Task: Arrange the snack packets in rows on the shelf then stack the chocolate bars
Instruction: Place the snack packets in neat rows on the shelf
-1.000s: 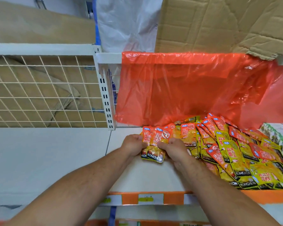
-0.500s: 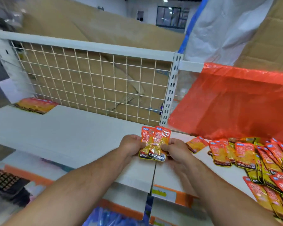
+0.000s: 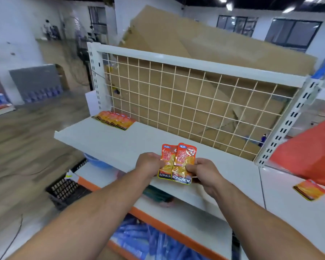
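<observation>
Starting at the left, we see a black crate [image 3: 64, 188] on the floor beside the left end of the rack. On the white shelf [image 3: 105, 139] a row of packets [image 3: 114, 120] lies flat in the back left corner. They overlap one another and sit against the wire grid [image 3: 195, 102] that forms the back wall. Brown cardboard [image 3: 195, 44] leans behind that grid. Below the shelf's left part, a blue bowl [image 3: 98, 162] rests on the lower shelf [image 3: 191, 220], and blue wrapped goods [image 3: 139, 239] show further down.

Near the middle, over the shelf's front edge, we hold the snack packets [image 3: 178, 164] between both hands. Our left hand [image 3: 148, 164] has its fingers curled round their left edge. At least two packets show, overlapping and upright, with the orange printed faces toward us and the lettering at the bottom. Our right hand [image 3: 203, 171] pinches their right edge, thumb on the front. We cannot tell whether more packets sit behind these two.

Further right, a slotted white upright [image 3: 289, 117] ends the shelf. Past it an orange plastic sheet [image 3: 308, 152] hangs over the back of the neighbouring shelf [image 3: 289, 218]. Loose packets [image 3: 308, 190] lie flat at that shelf's right edge, just under the sheet.
</observation>
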Demonstrator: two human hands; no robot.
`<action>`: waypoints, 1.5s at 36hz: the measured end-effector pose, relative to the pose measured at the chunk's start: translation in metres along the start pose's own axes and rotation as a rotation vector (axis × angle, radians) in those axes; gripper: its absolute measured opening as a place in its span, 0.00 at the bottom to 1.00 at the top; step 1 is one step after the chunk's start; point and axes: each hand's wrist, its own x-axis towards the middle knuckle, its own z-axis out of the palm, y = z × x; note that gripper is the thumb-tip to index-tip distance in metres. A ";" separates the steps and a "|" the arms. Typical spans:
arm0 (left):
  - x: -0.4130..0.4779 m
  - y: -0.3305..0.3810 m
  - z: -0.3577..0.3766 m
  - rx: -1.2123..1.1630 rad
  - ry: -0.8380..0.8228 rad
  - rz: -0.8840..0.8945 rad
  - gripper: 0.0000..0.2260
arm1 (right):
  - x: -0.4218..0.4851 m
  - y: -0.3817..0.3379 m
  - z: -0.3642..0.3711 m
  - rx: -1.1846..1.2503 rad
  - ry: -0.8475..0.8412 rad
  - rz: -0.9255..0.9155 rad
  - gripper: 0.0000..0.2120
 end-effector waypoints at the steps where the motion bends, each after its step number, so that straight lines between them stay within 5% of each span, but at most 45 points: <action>1: 0.003 -0.002 -0.010 -0.004 0.014 -0.001 0.05 | 0.002 -0.004 0.011 -0.002 -0.013 0.000 0.05; 30: 0.174 0.033 -0.118 0.111 0.263 0.041 0.06 | 0.187 -0.074 0.125 -0.001 -0.196 -0.053 0.02; 33: 0.191 0.034 -0.118 0.149 0.254 0.028 0.07 | 0.202 -0.074 0.128 -0.001 -0.192 -0.037 0.07; 54: 0.333 0.050 -0.148 0.703 0.095 0.170 0.08 | 0.260 -0.087 0.175 0.066 0.048 0.059 0.05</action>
